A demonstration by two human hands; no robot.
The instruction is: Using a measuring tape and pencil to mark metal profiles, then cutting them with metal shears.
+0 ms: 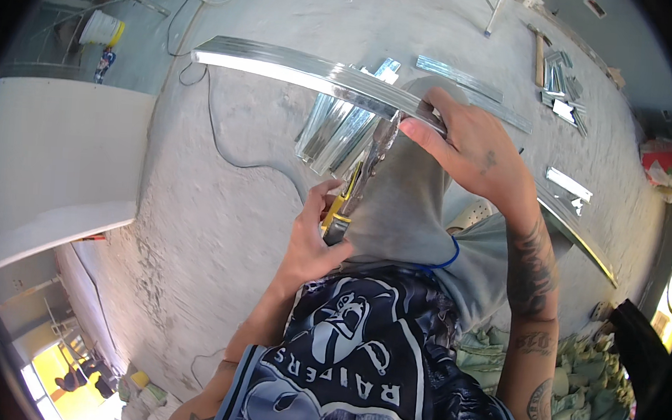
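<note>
A long shiny metal channel (298, 71) lies across the front of my raised knee, its far end reaching out to the left. My right hand (482, 153) grips its right end, thumb below and fingers over the top. In my left hand (303, 239) is a pair of tin snips (371, 166) with yellow and black handles. The snips point up and away from me. Their jaws meet the channel's near edge just left of my right thumb; how far the blades reach around the metal is hard to see.
Cut metal pieces (337, 133) lie on the concrete floor (196, 240) beyond my knee. A hammer (540, 61) and more offcuts (563, 85) are at the far right. A grey cable (217, 137) curves across the left. Stacked sacks (570, 401) stand at the near right, a white board (61, 170) at the left.
</note>
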